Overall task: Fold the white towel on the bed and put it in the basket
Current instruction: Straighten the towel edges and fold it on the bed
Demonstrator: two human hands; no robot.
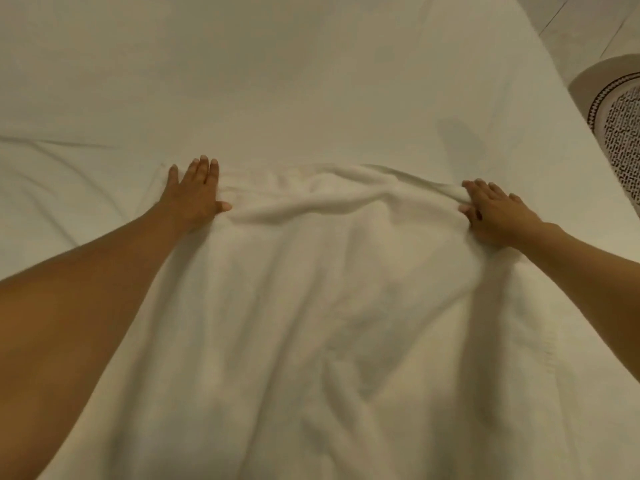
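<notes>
The white towel [311, 289] lies spread and wrinkled across the near half of the bed [277, 81], with a raised fold along its far edge. My left hand [195, 192] rests flat, fingers apart, on the towel's far left corner. My right hand [491, 213] pinches the far right corner between thumb and fingers. The basket [620, 133], white with a black woven pattern, stands off the bed's right side and is cut off by the frame edge.
The bed's right edge [554, 98] runs diagonally at the upper right, with pale tiled floor [581, 26] beyond it. Bare white sheet stretches past the towel toward the far side.
</notes>
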